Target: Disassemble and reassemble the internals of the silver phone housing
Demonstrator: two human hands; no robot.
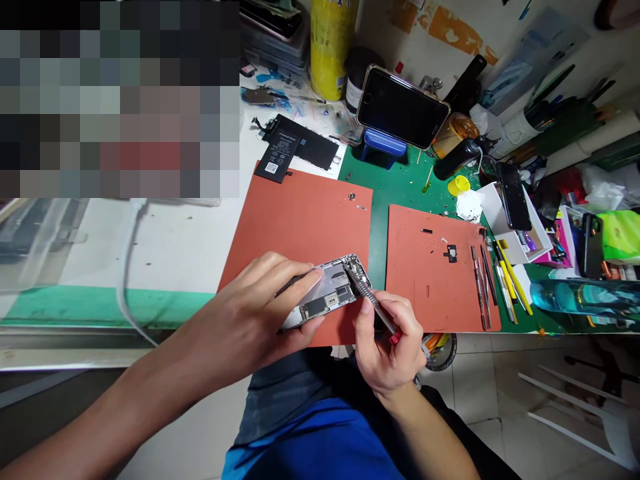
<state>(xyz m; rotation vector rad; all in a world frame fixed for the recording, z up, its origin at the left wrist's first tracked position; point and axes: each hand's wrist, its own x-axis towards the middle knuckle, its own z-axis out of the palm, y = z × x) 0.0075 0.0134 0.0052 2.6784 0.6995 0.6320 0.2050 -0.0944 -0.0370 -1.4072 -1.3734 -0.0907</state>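
Observation:
My left hand (270, 300) grips an opened smartphone body (327, 283), fingers over its far edge and thumb along the near one. Its bare inside, with a circuit board and metal parts, faces up above the orange mat (295, 223). In my right hand (390, 340) is a slim screwdriver (373, 302) with a knurled metal handle and a red end cap, pinched between thumb and fingers. Its tip points into the upper right end of the phone body; whether it touches a screw is too small to tell. A black phone battery (280, 153) lies at the mat's far left corner.
A second orange mat (415, 287) on the right bears small parts and several slim tools (481, 287). Behind, a phone (403, 107) leans on a blue stand (383, 148). A blue bottle (583, 295) lies at the right. A white cable (123, 267) hangs over the left edge.

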